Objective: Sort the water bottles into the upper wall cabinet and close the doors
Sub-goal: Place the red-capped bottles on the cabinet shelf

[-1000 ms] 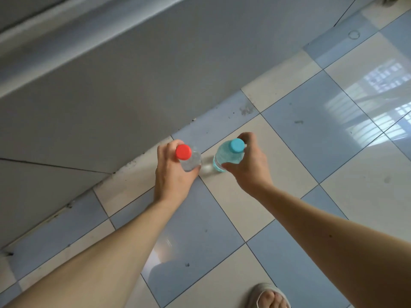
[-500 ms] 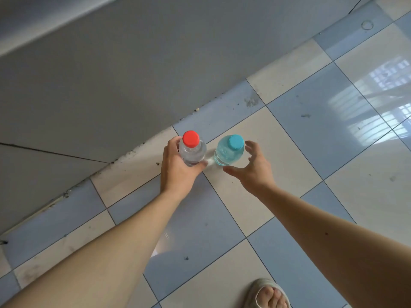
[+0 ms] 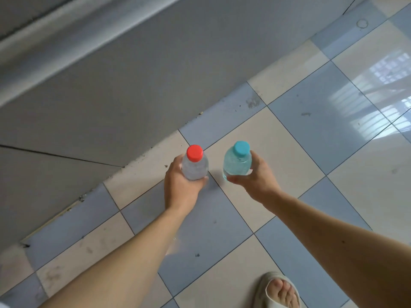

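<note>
Head view shows the left hand (image 3: 181, 185) wrapped around a red-capped bottle (image 3: 194, 166) and the right hand (image 3: 255, 177) clasping a blue-capped bottle (image 3: 237, 162), both upright above the tiled floor (image 3: 311, 130), seemingly ready to carry to the cabinet

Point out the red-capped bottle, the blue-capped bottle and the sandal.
red-capped bottle (image 3: 194, 153), head view, on its cap
blue-capped bottle (image 3: 241, 148), head view, on its cap
sandal (image 3: 270, 277), head view, on the strap over the toes
</note>
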